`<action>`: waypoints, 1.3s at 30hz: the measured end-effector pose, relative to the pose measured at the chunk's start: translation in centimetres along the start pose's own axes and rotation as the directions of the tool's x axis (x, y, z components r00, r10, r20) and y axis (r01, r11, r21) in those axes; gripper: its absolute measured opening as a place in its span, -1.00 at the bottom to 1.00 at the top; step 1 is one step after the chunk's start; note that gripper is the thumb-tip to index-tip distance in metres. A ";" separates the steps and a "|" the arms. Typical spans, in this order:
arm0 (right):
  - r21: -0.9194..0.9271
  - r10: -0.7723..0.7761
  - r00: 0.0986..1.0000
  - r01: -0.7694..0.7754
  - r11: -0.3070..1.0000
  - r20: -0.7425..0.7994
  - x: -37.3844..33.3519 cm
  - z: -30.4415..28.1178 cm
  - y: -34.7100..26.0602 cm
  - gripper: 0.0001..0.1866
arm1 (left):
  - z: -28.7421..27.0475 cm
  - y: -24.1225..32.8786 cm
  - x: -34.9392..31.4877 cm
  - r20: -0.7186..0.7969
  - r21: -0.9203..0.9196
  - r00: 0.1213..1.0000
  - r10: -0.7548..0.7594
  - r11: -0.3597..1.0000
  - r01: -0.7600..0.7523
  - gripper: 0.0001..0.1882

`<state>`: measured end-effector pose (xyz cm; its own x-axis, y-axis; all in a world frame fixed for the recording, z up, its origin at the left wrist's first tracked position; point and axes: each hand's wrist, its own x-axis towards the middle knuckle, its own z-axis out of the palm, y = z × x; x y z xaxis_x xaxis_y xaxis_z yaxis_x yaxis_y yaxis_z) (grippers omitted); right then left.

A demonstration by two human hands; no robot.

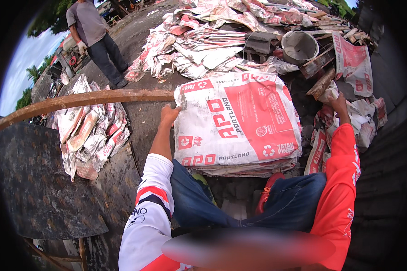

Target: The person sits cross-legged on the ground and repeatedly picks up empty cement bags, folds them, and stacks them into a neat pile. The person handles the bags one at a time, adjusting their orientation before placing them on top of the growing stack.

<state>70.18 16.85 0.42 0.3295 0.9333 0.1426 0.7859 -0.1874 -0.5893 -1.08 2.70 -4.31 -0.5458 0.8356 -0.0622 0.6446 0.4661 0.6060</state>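
Observation:
A neat stack of flattened white-and-red paper cement sacks [199,128] lies in front of me, between my feet and a larger heap. My left hand [169,114] is at the left edge of the top sack, its thumb on the rim and its fingers partly hidden. Off to the right, my right hand [339,107] is closed on a crumpled, whitish cement sack [331,92], part of which pokes up above the fingers. Below that hand, more creased sacks [364,115] lie in a loose pile.
A big heap of used sacks [212,49] spreads ahead, with a grey bucket [299,47] and wooden boards [322,83] at its right. A wooden beam [90,97] crosses at left above another sack pile [95,135]. A gloved person [89,27] stands far left.

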 end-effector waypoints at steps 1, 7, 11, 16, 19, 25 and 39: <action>0.003 0.004 1.000 -0.004 1.000 -0.004 -0.1 -0.1 -0.1 -0.04 | 0.0 -0.1 0.0 0.002 0.002 1.000 0.015 1.000 -0.015 -0.14; 0.003 0.099 0.994 -0.099 0.995 -0.044 -1.5 -1.4 -1.2 -0.14 | 0.4 -0.5 0.2 0.017 0.022 1.000 0.003 1.000 -0.004 -0.14; -0.030 0.098 0.995 -0.099 0.995 -0.029 -0.6 -1.2 0.3 -0.15 | 0.8 -0.6 0.6 0.040 0.057 0.999 0.031 0.998 -0.033 -0.18; 0.031 0.136 0.990 -0.137 0.990 0.028 3.2 0.1 3.4 -0.17 | 0.7 -0.5 0.7 0.141 -0.014 0.989 0.037 0.999 -0.035 -0.22; -0.086 -0.075 0.997 0.075 0.993 0.007 4.8 0.3 4.6 -0.16 | 0.8 -0.4 0.4 0.107 0.012 0.994 0.006 1.000 -0.007 -0.34; -0.032 0.078 0.993 -0.075 0.997 0.086 5.3 0.5 4.8 -0.17 | 1.4 -1.0 1.1 0.091 -0.009 0.995 0.044 0.999 -0.043 -0.28; -0.012 0.083 0.984 -0.082 0.997 0.159 6.6 0.8 5.5 -0.22 | 2.4 -1.6 1.3 0.064 0.006 0.998 -0.021 1.000 0.020 -0.33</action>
<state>76.20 22.20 -2.54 0.3061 0.9514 -0.0352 0.7625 -0.2671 -0.5893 -1.58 3.70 -7.26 -0.5236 0.8427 -0.1252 0.6367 0.4847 0.5997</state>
